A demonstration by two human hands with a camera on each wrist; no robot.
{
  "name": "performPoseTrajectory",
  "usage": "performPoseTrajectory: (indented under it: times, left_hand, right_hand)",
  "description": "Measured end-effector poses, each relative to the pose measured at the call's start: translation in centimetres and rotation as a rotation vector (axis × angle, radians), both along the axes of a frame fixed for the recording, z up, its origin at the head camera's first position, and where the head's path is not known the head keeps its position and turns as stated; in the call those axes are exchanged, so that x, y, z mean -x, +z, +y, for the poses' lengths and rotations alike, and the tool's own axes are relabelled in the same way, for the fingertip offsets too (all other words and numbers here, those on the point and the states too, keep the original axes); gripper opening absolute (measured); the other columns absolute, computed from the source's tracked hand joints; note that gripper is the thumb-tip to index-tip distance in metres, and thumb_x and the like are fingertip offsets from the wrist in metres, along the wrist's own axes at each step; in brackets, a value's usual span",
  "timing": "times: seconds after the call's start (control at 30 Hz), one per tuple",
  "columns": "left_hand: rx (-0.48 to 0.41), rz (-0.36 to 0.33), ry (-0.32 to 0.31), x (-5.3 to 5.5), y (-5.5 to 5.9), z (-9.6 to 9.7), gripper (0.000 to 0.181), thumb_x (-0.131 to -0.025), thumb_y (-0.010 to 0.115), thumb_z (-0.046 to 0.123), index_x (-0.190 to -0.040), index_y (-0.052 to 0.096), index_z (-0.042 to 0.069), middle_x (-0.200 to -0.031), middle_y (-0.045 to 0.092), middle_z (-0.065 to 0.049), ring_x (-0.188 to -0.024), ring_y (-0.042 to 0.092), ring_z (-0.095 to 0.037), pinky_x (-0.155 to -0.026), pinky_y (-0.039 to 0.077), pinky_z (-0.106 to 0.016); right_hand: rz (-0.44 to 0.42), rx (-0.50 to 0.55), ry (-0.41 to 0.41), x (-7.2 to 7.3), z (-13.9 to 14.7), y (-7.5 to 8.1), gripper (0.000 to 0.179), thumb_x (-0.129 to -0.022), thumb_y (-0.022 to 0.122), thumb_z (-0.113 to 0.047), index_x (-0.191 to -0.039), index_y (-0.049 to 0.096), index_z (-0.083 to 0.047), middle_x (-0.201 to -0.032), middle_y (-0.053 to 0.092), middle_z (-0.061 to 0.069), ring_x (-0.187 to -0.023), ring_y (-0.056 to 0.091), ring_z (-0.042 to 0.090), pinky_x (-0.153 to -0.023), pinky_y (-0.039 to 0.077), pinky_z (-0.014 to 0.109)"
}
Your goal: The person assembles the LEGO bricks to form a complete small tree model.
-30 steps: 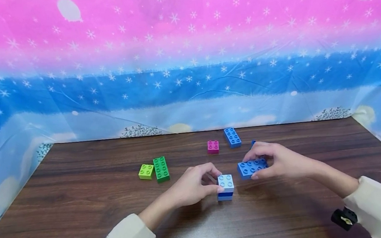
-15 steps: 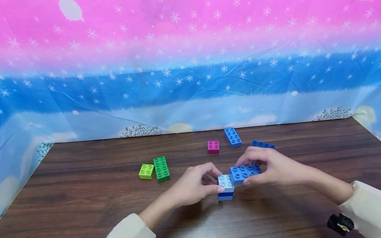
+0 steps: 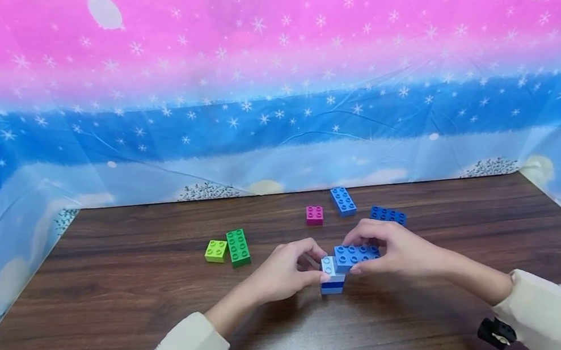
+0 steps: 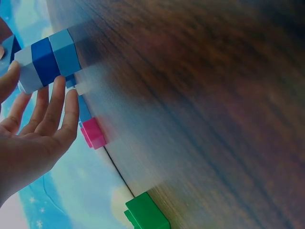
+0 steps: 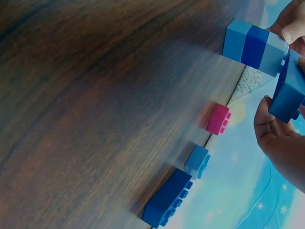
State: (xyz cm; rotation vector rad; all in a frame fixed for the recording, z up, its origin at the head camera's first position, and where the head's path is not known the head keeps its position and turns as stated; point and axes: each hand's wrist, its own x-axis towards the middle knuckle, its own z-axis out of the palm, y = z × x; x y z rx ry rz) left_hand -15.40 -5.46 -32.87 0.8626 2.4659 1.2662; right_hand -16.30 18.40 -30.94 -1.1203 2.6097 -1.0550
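Note:
In the head view my left hand (image 3: 284, 272) steadies a small upright stack of toy building bricks between thumb and fingers. The stack has a pale blue brick (image 3: 328, 271) on top, a dark blue brick (image 4: 45, 62) in the middle and a medium blue brick (image 4: 66, 50) at the bottom. My right hand (image 3: 401, 250) pinches a longer blue building brick (image 3: 353, 257) by its sides. That brick overlaps the right part of the stack's top and sticks out to the right. In the right wrist view it sits slightly tilted at the pale brick's studs; whether it is seated is unclear.
Behind the hands lie a pink brick (image 3: 314, 215), a blue brick (image 3: 343, 201) and a dark blue brick (image 3: 388, 215). To the left, a lime brick (image 3: 215, 251) lies beside a green brick (image 3: 238, 248). A patterned cloth (image 3: 274, 113) borders the wooden table (image 3: 118, 294).
My right hand has carried the long blue brick leftward from beside the stack onto its top right part. The dark blue brick behind has come into view. My left hand stays on the stack.

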Motion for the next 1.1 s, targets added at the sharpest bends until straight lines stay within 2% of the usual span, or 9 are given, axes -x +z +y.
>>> performPoseTrajectory:
  times: [0.43, 1.1]
  left_hand:
    - [-0.008, -0.009, -0.001, 0.06, -0.12, -0.03, 0.019, -0.083, 0.068, 0.015, -0.098, 0.058, 0.007, -0.093, 0.063, -0.002, -0.085, 0.060, -0.015, -0.069, 0.049, -0.024]
    - [-0.003, -0.006, -0.009, 0.17, -0.14, -0.01, 0.020, -0.083, 0.068, 0.015, -0.098, 0.058, 0.007, -0.093, 0.063, -0.002, -0.085, 0.060, -0.014, -0.071, 0.048, -0.025]
  right_hand:
    - [-0.108, -0.046, -0.005, -0.11, -0.66, 0.64, 0.029, -0.080, 0.070, -0.032, -0.104, 0.061, -0.018, -0.093, 0.058, -0.005, -0.084, 0.052, 0.017, -0.071, 0.046, 0.027]
    - [-0.160, -0.058, 0.007, 0.49, -0.78, 0.74, 0.028, -0.077, 0.074, -0.025, -0.100, 0.060, -0.016, -0.092, 0.058, -0.003, -0.082, 0.051, 0.020, -0.068, 0.045, 0.028]
